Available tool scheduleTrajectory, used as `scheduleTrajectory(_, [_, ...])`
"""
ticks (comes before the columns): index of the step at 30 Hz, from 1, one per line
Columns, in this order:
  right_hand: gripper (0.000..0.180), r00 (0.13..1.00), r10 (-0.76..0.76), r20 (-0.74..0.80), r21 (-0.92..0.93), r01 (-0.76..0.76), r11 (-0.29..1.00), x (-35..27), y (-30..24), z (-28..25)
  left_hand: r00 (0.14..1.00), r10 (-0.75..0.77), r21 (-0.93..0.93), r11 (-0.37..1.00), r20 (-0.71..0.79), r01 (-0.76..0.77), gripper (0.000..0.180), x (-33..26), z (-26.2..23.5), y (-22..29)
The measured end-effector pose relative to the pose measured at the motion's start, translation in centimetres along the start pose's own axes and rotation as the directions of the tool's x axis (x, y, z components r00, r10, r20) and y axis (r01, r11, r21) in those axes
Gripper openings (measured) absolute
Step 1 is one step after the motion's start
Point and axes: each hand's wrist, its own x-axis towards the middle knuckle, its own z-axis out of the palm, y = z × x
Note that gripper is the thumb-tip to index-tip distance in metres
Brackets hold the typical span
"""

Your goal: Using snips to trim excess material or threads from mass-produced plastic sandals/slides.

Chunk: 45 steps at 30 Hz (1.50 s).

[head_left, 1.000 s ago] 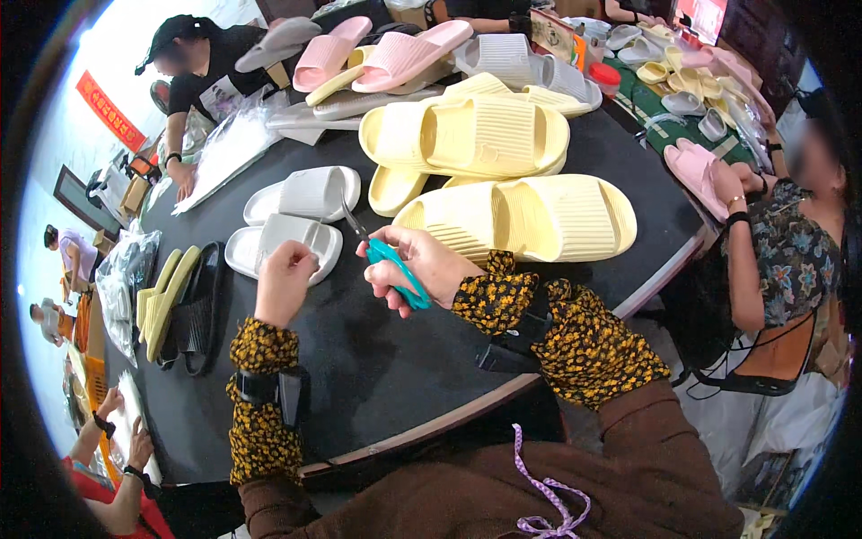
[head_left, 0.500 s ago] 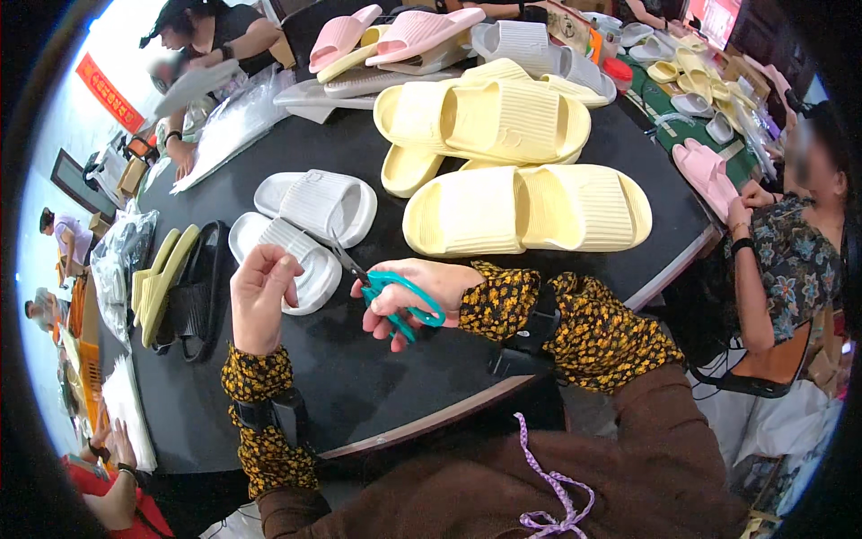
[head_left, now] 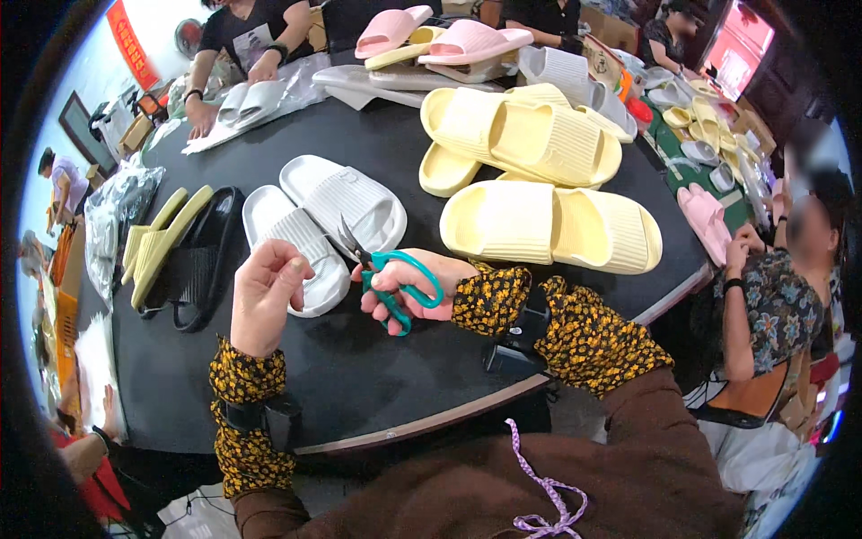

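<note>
My right hand [head_left: 442, 286] grips a pair of scissors [head_left: 363, 258] with teal handles, its fingers through the loops. The metal blades stand slightly apart and point up and away, over the grey slippers. My left hand [head_left: 260, 301] is closed, thumb against curled fingers, left of the blades; whatever it may pinch is too small to make out. Just beyond my hands, two pale grey slide slippers lie side by side: the right one [head_left: 337, 190] fully visible, the left one [head_left: 285, 232] partly hidden by my left hand.
Large yellow slippers [head_left: 498, 225] are stacked to the right. Yellow-green [head_left: 166, 256] and black slippers [head_left: 199, 278] lie left, near clear plastic bags [head_left: 112, 220]. Pink slippers [head_left: 471, 42] sit at the back. Co-workers are around the dark table [head_left: 395, 377], one handling slippers on plastic.
The view has shifted slightly. My hands keep nearly the same pose, scissors still in the right. Across the table, the co-worker's raised slippers now rest on the plastic.
</note>
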Motion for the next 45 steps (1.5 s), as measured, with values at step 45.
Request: scheduleTrajectory(45, [0.038,0.962,-0.225,-0.155,-0.248,0.183,0.951,-0.3,0.4,0.9,-0.016,-0.458,-0.359,0.676,-0.889,0.643,0.017,-46.9,-14.3,-18.8])
